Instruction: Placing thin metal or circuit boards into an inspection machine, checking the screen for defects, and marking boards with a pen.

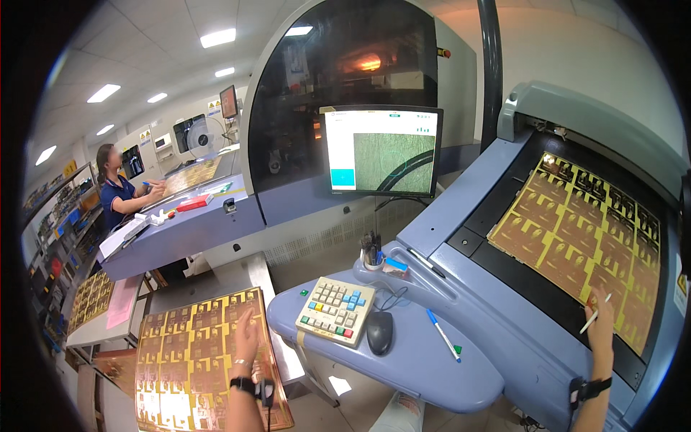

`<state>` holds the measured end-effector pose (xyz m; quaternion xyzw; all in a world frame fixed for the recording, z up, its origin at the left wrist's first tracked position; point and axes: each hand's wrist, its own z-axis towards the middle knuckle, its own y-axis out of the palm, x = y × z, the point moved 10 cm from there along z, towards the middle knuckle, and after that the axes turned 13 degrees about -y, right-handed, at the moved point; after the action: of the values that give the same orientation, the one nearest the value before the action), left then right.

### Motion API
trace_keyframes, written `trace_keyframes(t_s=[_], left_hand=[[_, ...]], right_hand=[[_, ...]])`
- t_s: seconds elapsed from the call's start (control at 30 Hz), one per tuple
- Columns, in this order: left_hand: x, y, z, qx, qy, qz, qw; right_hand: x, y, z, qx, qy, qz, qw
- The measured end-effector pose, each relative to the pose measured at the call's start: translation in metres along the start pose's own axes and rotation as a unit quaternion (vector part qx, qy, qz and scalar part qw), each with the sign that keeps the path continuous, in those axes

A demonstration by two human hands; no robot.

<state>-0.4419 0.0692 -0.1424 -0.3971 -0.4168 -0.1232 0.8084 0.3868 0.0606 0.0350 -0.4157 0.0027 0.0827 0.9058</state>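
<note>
My left hand (247,337) lies over the right part of a large copper-coloured circuit board panel (169,353), fingers stretched out. Whether it presses on the panel is hard to tell. My right hand (601,330) grips a slim white pen (587,324), held slanting over the lower edge of another circuit board panel (558,216). That panel rests on the dark sloping bed of the machine at the right. Both of my wrists wear black straps.
A monitor (381,151) showing a magnified green surface stands ahead. On the blue console (410,338) are a keypad (335,311), a mouse (379,333), a blue-and-white marker (443,335) and a pen cup (372,258). At far left a person (121,191) works at another bench.
</note>
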Motion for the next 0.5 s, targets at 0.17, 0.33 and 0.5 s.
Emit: trace_keyframes(t_s=[0.17, 0.33, 0.5], left_hand=[[-0.098, -0.094, -0.093, 0.076, -0.125, 0.294, 0.945], [-0.121, -0.118, -0.179, 0.01, -0.303, 0.389, 0.87], [-0.126, -0.138, -0.219, 0.003, -0.277, 0.346, 0.896]], right_hand=[[0.055, 0.006, 0.011, -0.066, -0.001, -0.02, 0.998], [0.037, 0.019, 0.015, -0.121, -0.069, -0.108, 0.984], [0.054, 0.048, 0.014, -0.253, -0.12, -0.302, 0.911]])
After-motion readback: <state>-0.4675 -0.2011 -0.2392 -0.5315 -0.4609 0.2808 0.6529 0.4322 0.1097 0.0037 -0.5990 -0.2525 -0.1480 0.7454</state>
